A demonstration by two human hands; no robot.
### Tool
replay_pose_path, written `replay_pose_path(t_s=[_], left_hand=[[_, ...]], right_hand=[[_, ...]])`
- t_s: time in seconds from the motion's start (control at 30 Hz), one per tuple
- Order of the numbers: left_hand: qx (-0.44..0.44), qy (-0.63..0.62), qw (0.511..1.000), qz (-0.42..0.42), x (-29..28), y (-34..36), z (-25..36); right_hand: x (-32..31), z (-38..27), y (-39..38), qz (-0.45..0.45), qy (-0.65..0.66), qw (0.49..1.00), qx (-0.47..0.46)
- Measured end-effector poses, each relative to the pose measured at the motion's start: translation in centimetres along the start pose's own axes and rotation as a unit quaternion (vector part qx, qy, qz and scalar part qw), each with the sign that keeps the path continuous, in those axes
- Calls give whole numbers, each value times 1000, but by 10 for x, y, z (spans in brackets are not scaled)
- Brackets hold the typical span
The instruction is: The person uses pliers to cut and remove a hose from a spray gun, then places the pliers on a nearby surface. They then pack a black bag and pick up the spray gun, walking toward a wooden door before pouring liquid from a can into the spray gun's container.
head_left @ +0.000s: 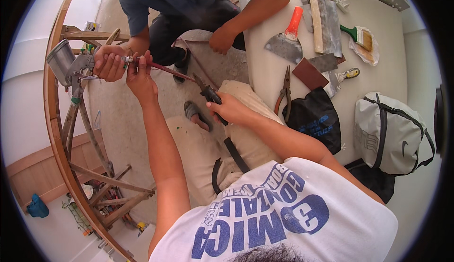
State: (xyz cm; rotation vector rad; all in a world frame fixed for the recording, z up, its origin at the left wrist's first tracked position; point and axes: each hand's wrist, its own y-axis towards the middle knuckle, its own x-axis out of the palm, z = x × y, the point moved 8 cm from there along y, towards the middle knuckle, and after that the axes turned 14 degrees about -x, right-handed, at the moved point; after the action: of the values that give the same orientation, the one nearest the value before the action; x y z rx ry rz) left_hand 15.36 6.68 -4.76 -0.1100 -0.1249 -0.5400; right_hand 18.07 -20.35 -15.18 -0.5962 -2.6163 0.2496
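Observation:
My left hand (143, 80) pinches a dark red air hose (168, 69) close to its metal fitting. That fitting joins the handle end of a spray gun (78, 68) with a grey metal cup. A co-worker's hand (109, 64) grips the gun beside my fingers. In my right hand (229, 108), above my lap, is a black-handled tool (209, 94) with a narrow metal tip. Its tip is at the hose's lower right stretch; whether it is a knife or pliers I cannot make out.
A cloth-covered table (392, 35) at right bears a putty knife (287, 42), a brush (362, 37), sandpaper (309, 72), orange-handled pliers (283, 94), a black bag (312, 120) and a white bag (392, 132). Wooden scaffolding (52, 96) stands left. The co-worker (184, 7) sits opposite.

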Motion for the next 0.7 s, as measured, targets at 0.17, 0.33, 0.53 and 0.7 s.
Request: replay_pose_path(t_s=[0.17,0.33,0.53,0.7], left_hand=[[-3,39,999,25,-9,6,-4],[7,34,999,14,0,3,0],[-2,32,999,-12,5,2,1],[11,85,996,13,-12,5,6]], right_hand=[[0,3,2,-9,-18,1000,-5],[-2,-5,3,-25,-59,997,-40],[-7,18,10,15,-45,998,-50],[-4,0,-2,16,-112,993,-31]])
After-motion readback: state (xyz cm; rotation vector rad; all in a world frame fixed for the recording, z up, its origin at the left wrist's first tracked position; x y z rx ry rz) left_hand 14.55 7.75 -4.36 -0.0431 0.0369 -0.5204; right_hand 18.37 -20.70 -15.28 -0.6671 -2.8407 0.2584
